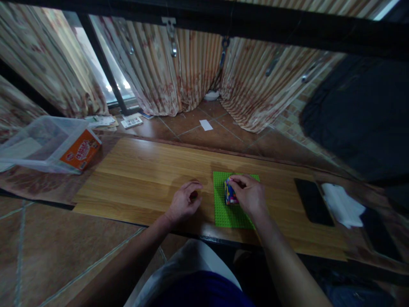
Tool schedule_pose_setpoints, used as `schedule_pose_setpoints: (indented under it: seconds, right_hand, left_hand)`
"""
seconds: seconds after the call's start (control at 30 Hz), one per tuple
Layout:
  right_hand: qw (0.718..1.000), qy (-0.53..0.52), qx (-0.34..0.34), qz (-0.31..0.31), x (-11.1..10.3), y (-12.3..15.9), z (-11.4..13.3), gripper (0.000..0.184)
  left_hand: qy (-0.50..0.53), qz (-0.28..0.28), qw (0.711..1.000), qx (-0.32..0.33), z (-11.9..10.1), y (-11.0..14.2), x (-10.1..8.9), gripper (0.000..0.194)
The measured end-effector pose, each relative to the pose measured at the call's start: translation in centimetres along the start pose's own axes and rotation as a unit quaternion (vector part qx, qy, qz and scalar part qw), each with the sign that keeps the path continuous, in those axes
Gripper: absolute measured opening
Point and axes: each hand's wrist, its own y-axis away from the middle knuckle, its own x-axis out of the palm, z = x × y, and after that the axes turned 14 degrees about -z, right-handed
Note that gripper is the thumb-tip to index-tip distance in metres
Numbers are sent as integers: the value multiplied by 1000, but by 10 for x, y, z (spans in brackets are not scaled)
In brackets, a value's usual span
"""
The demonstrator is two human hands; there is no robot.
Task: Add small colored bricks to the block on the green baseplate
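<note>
A small block of colourful toy bricks [228,192], mostly blue with yellow, pink and white parts, stands on a green studded baseplate [221,215]. My right hand [251,194] reaches over it from the right, thumb and forefinger pinched at its top edge. Those fingers hide part of the block, and I cannot tell whether a separate small brick is between them. Left of the baseplate, my left hand [185,200] hovers over the wooden board with curved fingers and a gap between thumb and forefinger. No object shows in it.
The wooden board [143,170] has a black phone-like slab [313,201] at its right, beside white paper [341,204]. A clear plastic bin [47,145] with an orange label stands at far left. Curtains [198,72] hang beyond the table.
</note>
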Motion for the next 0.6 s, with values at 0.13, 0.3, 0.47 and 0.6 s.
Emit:
schedule_pose_setpoints:
  seconds: [0.13,0.3,0.47,0.6]
  right_hand:
    - [1000,1,14,10,-2,0,2,21]
    - [999,-10,29,9,-6,2,4,19]
    - [1000,-10,-4,-2,-8,4,6,20]
    - [1000,-11,-15,-2,-8,3,5,21]
  left_hand:
    - [-7,-8,1000,7,-1,0,0,27]
    - [-4,-2,1000,3,-2,-1,-1,28]
    - [-6,-3,1000,3,-1,0,0,26]
    - [-10,-1,1000,8,-1,-1,-1,27]
